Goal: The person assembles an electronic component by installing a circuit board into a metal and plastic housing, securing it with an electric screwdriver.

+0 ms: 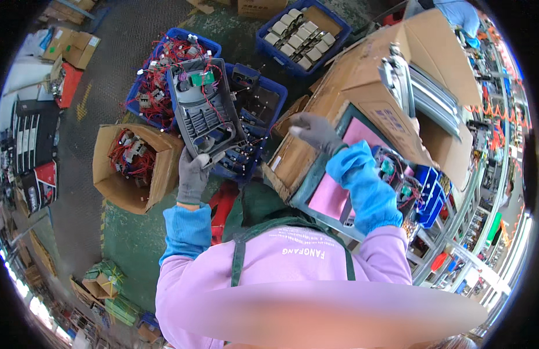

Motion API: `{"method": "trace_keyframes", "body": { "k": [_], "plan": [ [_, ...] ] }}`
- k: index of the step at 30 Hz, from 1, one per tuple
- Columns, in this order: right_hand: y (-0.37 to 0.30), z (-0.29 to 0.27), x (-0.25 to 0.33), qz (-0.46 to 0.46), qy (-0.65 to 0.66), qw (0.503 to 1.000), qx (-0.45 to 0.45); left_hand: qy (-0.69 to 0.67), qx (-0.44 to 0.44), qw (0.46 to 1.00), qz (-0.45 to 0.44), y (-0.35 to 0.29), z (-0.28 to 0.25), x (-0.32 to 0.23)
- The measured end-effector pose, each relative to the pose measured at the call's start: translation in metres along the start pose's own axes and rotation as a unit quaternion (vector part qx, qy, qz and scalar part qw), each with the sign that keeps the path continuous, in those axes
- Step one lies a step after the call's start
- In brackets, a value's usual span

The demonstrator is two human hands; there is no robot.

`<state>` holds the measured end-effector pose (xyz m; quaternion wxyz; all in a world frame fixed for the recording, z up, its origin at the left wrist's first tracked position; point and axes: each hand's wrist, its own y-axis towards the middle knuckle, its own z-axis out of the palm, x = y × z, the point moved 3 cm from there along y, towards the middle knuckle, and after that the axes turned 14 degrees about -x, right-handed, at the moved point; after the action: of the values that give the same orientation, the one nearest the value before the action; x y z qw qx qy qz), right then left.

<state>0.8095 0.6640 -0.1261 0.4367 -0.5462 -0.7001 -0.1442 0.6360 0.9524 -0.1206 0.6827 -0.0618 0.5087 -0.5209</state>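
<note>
Left hand [193,174]: closed on grey plastic housing [205,107], lifted clear above blue bins [263,87]. Right hand [317,131]: loosely curled, empty, resting on cardboard box [362,75] beside it.

Grey knit gloves on left hand [192,174] and right hand [314,131]; blue oversleeves, lilac top, green apron straps

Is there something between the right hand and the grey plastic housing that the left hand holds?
Nothing visible. The left hand grips the grey housing at its lower edge; the right hand rests on a cardboard box, with open space between them.
</note>
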Motion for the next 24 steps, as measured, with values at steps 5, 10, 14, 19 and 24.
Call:
{"method": "trace_keyframes", "body": {
  "k": [5,10,14,19,24],
  "plan": [
    [-0.056,0.0,0.14,-0.101,0.137,0.98,0.1,0.128,0.109,0.985,0.039,-0.073,0.022,-0.007],
    [-0.117,0.001,0.129,-0.199,0.066,0.976,0.055,0.126,0.217,0.967,-0.031,-0.123,0.053,0.0],
    [-0.186,-0.042,0.117,-0.075,0.273,0.955,0.091,0.145,0.282,0.941,-0.117,-0.127,0.053,0.025],
    [-0.272,-0.092,0.056,0.039,0.448,0.88,-0.151,0.121,0.283,0.906,-0.289,-0.134,0.072,0.078],
    [-0.321,-0.078,0.004,0.079,0.524,0.804,-0.268,0.111,0.289,0.867,-0.39,-0.121,0.075,0.13]
  ]
}}
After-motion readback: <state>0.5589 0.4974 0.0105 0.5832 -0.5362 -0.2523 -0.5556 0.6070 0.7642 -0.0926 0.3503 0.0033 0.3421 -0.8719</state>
